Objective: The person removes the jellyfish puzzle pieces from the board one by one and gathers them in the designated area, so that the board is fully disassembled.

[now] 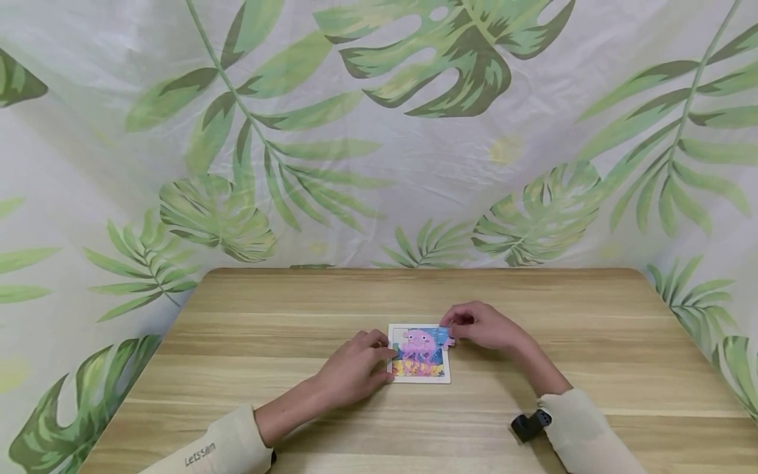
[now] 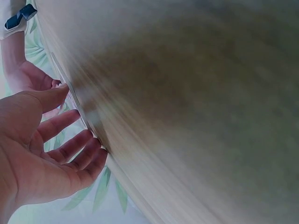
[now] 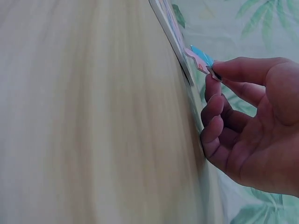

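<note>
A small jigsaw puzzle board (image 1: 422,380) with a white border lies on the table, showing a pink jellyfish over yellow and pink seabed shapes. Along its left edge, my left hand (image 1: 354,368) rests with relaxed, spread fingers touching the border. At the top right corner, my right hand (image 1: 482,327) pinches a pink and blue puzzle piece (image 3: 198,59) between thumb and index finger. That piece is tilted and overlaps the board's right edge in the head view. In the right wrist view, the other fingers (image 3: 214,128) curl loosely below it.
The wood-grain table (image 1: 284,309) reaches back to a hanging cloth (image 1: 426,158) printed with green leaves. A black wrist device (image 1: 530,426) sits at the right sleeve, low over the table.
</note>
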The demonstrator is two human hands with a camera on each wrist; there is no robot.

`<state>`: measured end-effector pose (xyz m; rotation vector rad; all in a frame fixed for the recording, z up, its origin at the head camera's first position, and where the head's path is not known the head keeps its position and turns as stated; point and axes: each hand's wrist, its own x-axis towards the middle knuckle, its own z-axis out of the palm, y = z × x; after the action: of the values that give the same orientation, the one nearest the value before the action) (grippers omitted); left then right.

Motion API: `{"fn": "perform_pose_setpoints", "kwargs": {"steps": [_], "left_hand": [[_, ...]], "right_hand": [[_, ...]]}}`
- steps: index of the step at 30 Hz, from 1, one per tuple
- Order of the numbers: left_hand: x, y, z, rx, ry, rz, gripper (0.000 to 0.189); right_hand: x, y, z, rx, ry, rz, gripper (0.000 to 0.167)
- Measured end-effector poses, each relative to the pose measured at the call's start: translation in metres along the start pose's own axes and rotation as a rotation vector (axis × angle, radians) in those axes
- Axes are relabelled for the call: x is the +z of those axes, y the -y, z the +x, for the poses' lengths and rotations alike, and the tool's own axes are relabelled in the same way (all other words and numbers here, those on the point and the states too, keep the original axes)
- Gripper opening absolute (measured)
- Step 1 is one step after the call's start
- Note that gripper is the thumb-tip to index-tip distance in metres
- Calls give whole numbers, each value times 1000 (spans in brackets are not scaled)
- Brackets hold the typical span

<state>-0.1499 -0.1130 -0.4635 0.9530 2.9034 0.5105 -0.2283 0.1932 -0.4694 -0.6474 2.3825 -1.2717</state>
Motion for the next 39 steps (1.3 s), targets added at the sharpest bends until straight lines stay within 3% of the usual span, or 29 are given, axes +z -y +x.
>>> {"fn": "perform_pose_setpoints", "kwargs": {"steps": [17,29,39], "left_hand": [[-1,-1,-1,6,-4,10,39],[-1,0,-1,9,-9,4,39],[-1,-1,-1,-5,-1,2,38]], "right_hand": [[-29,-16,-33,41,-20,-4,18],[-27,-16,-20,21,-20,-107,15],[-25,-15,-12,5,-38,-127,14]]}}
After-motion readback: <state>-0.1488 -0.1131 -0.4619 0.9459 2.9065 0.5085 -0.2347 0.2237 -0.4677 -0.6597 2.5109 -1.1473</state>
